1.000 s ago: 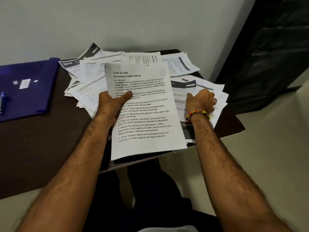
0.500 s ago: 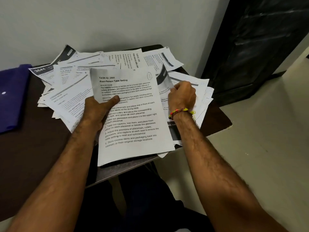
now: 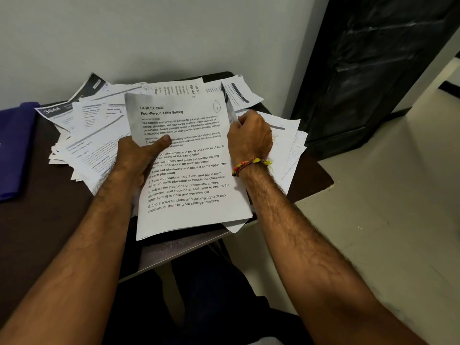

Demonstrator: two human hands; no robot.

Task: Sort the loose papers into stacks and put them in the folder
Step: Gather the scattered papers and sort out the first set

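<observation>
My left hand (image 3: 139, 158) grips a printed sheet headed "Four-Person Table Setting" (image 3: 189, 185), thumb on its face, holding it tilted above the table's near edge. Right beside that sheet, my right hand (image 3: 249, 136) pinches the edge of another sheet (image 3: 230, 108) lifted from the pile. Loose printed papers (image 3: 92, 135) lie scattered and overlapping across the back of the dark table (image 3: 37, 232). More sheets (image 3: 291, 140) spread to the right of my right hand. A blue folder (image 3: 15, 145) lies at the table's left, partly out of view.
The table stands against a pale wall (image 3: 149, 33). A dark cabinet (image 3: 373, 66) stands at the right, with light floor (image 3: 385, 207) beside it. My legs (image 3: 199, 295) are under the table's near edge.
My right hand has gone from resting on the right-hand papers to lifting one sheet's edge up beside the held page. The view has shifted right, so less of the blue folder shows.
</observation>
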